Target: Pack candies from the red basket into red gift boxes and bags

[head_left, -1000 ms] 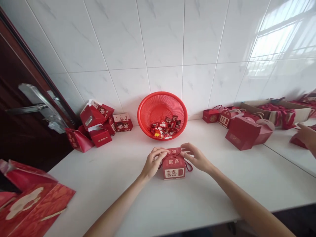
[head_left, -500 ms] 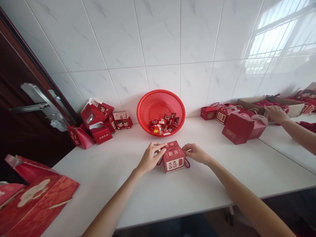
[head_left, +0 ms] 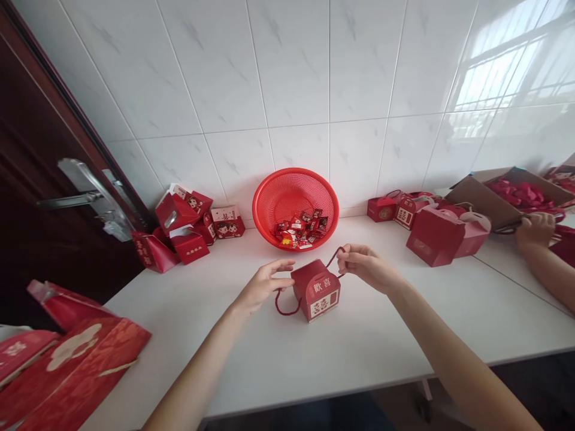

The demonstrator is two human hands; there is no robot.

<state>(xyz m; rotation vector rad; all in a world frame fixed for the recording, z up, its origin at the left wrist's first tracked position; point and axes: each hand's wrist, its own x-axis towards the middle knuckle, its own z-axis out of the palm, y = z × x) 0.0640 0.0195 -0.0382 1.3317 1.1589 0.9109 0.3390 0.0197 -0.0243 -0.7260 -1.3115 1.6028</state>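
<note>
A small red gift box [head_left: 317, 290] with a white label sits on the white table [head_left: 251, 365], its lid flap folded down over the front. My right hand [head_left: 363, 263] pinches the dark red cord handle [head_left: 333, 257] on the box's right side and lifts it. At the box's left side is my left hand [head_left: 265, 286], fingers apart, fingertips touching or very near the box edge. The other cord loop [head_left: 287, 311] hangs below those fingers and rests on the table. Behind the box leans a red mesh basket [head_left: 294, 194] with wrapped sweets inside.
Red boxes [head_left: 188, 242] are piled at the back left, with a large red bag [head_left: 85, 365] nearer. More red boxes [head_left: 435, 236] stand at the right. Another person's hand [head_left: 534, 230] holds a cardboard carton [head_left: 476, 197] of red items.
My right hand has taken hold of the right cord and raised it. My left hand has come off the lid to the side. The box has turned slightly. The carton has been tilted.
</note>
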